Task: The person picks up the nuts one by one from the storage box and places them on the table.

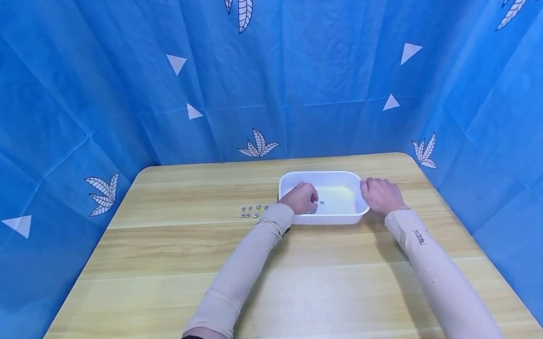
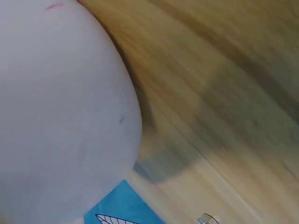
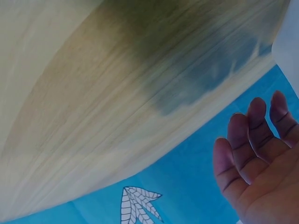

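Note:
In the head view a white plastic tray (image 1: 342, 218) stands toward the back of the table. My left hand (image 1: 302, 197) reaches over its left side, fingers curled down inside it; whether they pinch anything I cannot tell. Just right of these fingers, a small shiny metal piece (image 1: 322, 202) lies on the tray floor. At the right end, my right hand (image 1: 382, 195) holds the rim. The right wrist view shows that hand's fingers (image 3: 240, 144) bent beside the tray wall (image 3: 288, 49). The tray's outer wall (image 2: 70, 107) fills much of the left wrist view, with the left hand out of sight.
Several small metal pieces (image 1: 255, 215) sit in two short rows on the wooden table (image 1: 166, 279), left of the tray. One metal piece (image 2: 207, 219) shows at the left wrist view's lower edge. A blue patterned curtain (image 1: 322, 83) surrounds the back and sides.

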Tool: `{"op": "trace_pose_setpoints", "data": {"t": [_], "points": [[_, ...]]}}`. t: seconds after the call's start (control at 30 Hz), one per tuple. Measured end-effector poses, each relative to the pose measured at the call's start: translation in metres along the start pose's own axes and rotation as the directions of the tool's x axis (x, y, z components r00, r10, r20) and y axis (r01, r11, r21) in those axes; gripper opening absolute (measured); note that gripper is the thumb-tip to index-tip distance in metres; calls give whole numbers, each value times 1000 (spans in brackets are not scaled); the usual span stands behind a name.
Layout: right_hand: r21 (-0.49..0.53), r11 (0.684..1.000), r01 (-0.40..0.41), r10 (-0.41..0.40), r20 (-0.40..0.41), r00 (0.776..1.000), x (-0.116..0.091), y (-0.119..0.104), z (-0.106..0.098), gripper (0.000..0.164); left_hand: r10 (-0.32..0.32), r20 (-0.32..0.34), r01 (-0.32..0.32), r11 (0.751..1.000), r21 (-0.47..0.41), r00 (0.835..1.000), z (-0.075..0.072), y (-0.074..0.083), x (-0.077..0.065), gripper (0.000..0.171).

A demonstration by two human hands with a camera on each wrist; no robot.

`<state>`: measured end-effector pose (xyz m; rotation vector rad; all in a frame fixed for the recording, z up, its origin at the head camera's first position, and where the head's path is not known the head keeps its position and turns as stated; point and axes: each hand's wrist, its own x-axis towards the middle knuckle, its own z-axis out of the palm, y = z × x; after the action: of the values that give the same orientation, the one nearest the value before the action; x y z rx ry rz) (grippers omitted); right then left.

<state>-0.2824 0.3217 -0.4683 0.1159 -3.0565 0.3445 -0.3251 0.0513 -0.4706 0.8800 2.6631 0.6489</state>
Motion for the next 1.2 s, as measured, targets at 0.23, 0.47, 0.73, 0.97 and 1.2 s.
{"op": "trace_pose_setpoints", "data": {"t": [0.23, 0.47, 0.73, 0.97, 1.2], "points": [[-8, 1000, -4, 4, 15, 1000, -1, -2, 2, 64, 7, -42, -6, 1000, 14, 999, 9, 3, 5, 19], [-10, 1000, -2, 2, 16, 1000, 2, -5, 4, 63, -33, -80, 36, 999, 38, 996, 15, 3, 10, 15], [-10, 1000, -3, 3, 11, 1000, 3, -4, 2, 62, -72, -73, 72, 997, -6, 995, 14, 8, 13, 14], [-11, 1000, -15, 15, 35, 999, 3, -3, 0, 63, -73, -82, 73, 997, -1, 994, 16, 11, 15, 12], [-3, 1000, -23, 24, 26, 999, 2, -2, -1, 64, -45, -71, 47, 998, 32, 996, 16, 16, 15, 7]]}}
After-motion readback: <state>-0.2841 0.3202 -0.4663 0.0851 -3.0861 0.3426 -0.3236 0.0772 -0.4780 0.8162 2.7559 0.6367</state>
